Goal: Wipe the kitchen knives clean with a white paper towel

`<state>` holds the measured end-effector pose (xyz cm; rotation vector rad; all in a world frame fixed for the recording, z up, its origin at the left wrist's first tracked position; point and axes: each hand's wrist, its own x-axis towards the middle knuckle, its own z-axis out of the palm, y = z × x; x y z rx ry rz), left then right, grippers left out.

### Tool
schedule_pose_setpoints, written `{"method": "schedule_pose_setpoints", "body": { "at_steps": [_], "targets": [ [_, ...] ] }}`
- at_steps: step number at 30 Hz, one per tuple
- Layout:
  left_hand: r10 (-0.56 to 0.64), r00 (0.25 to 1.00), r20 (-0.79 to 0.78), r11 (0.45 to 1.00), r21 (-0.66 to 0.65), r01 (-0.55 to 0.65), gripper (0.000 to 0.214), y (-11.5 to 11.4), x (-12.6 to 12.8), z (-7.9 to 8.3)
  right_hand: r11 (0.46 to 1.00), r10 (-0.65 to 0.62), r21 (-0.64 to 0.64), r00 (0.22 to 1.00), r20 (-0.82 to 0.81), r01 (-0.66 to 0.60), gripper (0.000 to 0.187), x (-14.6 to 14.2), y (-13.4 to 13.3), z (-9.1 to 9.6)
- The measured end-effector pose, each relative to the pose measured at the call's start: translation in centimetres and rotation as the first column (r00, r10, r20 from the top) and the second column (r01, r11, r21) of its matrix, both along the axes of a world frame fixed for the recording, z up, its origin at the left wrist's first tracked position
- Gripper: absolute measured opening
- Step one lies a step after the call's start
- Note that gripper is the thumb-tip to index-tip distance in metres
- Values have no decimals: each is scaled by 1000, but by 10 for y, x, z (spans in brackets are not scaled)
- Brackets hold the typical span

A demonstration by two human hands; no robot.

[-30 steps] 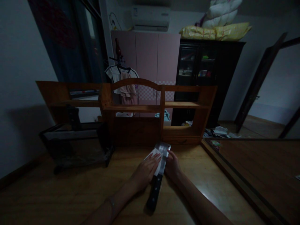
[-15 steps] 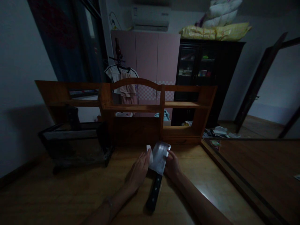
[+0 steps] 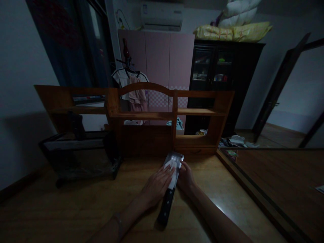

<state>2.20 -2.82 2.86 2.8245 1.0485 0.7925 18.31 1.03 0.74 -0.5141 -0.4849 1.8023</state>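
A cleaver (image 3: 166, 206) with a broad metal blade and a black riveted handle is held slanted over the wooden table, its handle toward me. My right hand (image 3: 186, 177) grips the right edge of the blade, thumb on top, with the other fingers hidden underneath. Flat across the blade face lies my left hand (image 3: 159, 183), pressing a white tissue (image 3: 174, 179) against the metal. The tissue covers much of the blade, and only the far end of the metal shows clearly.
Behind the cleaver stands a wooden shelf unit (image 3: 146, 115) on the table (image 3: 101, 209). A dark-framed, box-like object with clear sides (image 3: 83, 162) is at the left. To the right runs a raised wooden edge (image 3: 249, 187).
My left hand has moved right with the tissue, from beside the blade's left edge onto its face. My right hand and the cleaver stay nearly in place.
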Motion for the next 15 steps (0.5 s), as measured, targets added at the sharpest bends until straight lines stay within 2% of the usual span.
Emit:
{"method": "schedule_pose_setpoints", "body": {
  "at_steps": [5, 8, 12, 15],
  "targets": [
    [105, 990, 98, 994, -8, -105, 44, 13, -7, -13, 1000, 1, 0, 1000, 13, -1, 25, -1, -2, 3],
    [184, 967, 178, 982, -76, -173, 44, 18, -13, -17, 1000, 22, 6, 1000, 8, -22, 26, -2, -4, 6],
    [222, 915, 338, 973, -142, -184, 45, 11, -13, -5, 1000, 22, 14, 1000, -10, -22, 27, -2, -6, 9],
    [124, 939, 321, 992, -66, -109, 44, 1, -8, 8, 999, 32, 30, 999, -25, -31, 29, -2, -5, 8]
  ]
}}
